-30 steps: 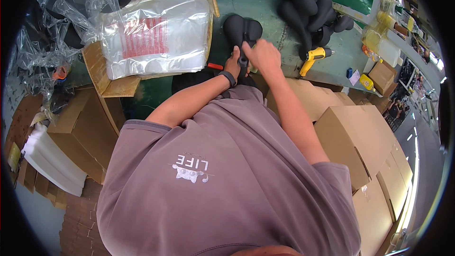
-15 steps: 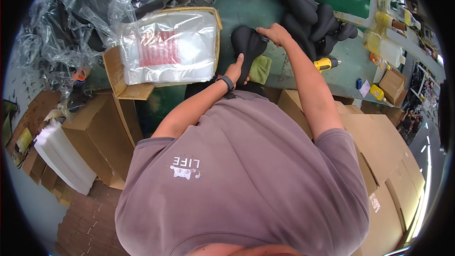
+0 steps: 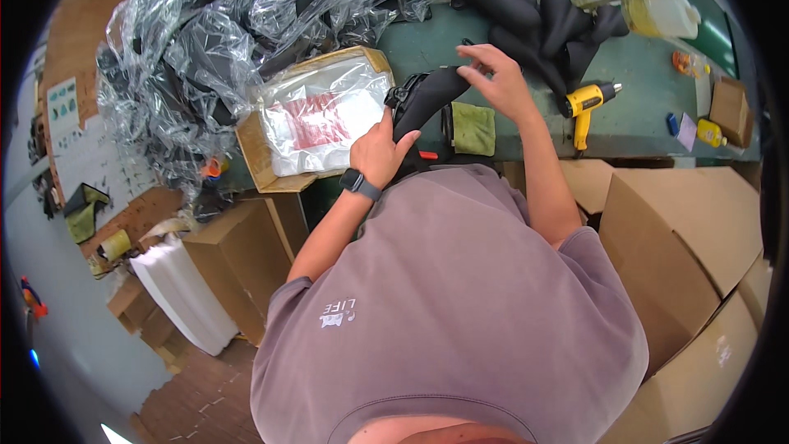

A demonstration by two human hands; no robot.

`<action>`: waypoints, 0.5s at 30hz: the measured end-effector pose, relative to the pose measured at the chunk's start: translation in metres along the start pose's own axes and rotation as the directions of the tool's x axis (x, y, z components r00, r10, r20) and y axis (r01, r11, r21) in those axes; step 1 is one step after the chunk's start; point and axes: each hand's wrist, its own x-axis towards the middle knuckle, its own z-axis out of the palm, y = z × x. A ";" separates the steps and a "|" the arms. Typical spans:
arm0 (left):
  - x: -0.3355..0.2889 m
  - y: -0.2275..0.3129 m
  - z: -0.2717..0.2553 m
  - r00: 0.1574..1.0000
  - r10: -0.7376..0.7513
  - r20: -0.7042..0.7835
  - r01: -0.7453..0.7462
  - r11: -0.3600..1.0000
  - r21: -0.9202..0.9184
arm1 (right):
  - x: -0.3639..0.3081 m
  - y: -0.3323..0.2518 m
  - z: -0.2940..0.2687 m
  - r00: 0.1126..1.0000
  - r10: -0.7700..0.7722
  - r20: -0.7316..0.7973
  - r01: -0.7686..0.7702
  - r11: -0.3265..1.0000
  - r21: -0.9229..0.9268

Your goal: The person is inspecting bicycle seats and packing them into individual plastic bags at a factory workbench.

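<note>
Left hand (image 3: 378,156): thumb and fingers closed on one end of a black saddle (image 3: 431,100), tilted, between the hands, right of the carton (image 3: 256,158). Right hand (image 3: 500,82): fingers bent and parted at the saddle's other end; contact unclear. Outward: green cloth (image 3: 474,129), near the saddle; yellow heat gun (image 3: 585,103), farther right; heaped saddles (image 3: 557,23), beyond.

This looks like a workshop or packing room: black bike seats (image 3: 552,29) heaped at 1 o'clock on a green surface (image 3: 629,127), a yellow power tool (image 3: 584,104) at 2, clear plastic (image 3: 238,33) at 11, cardboard boxes (image 3: 690,205) at 3.
</note>
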 end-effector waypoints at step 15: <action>-0.127 0.009 0.012 0.969 -0.109 -0.221 0.098 0.993 -0.058 | -0.048 0.082 0.043 0.940 0.339 -0.044 -0.282 0.841 0.463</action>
